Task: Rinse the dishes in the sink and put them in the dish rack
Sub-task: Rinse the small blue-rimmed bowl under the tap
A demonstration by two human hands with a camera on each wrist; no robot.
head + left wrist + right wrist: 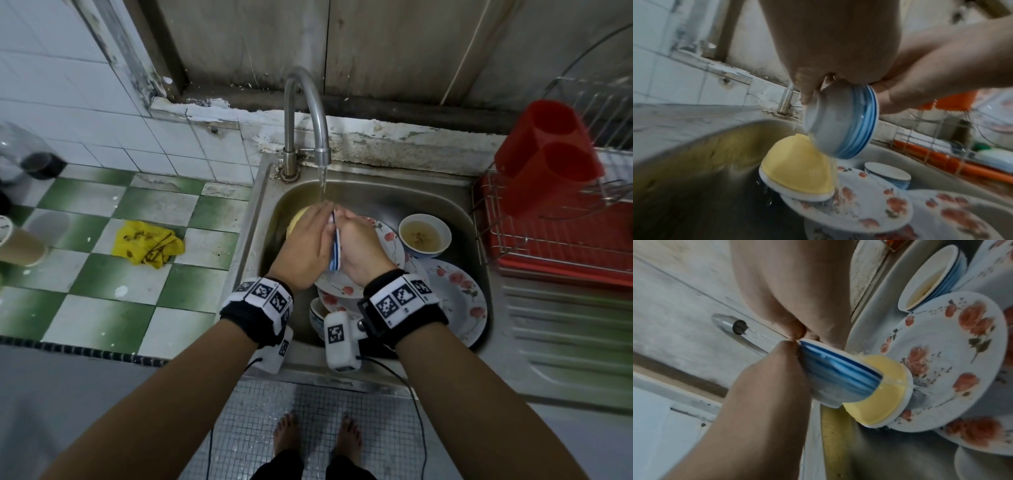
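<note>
I have the small white ceramic bowl with blue rim stripes (840, 125) tipped on its side under the curved steel tap (308, 113), so water sheets off. My left hand (301, 243) and right hand (359, 250) have fingers clamped around it from both sides, keeping it steady above the upturned yellow bowl (797, 167).

The sink (455, 205) is crowded: floral plates (459, 301) stacked from 3 to 6 o'clock, a soup-filled bowl (424, 234) at 2, an upturned yellow bowl (297, 216) at 10. The faucet (308, 113) arches overhead at 12. The left wall and rear right corner lie bare.
</note>
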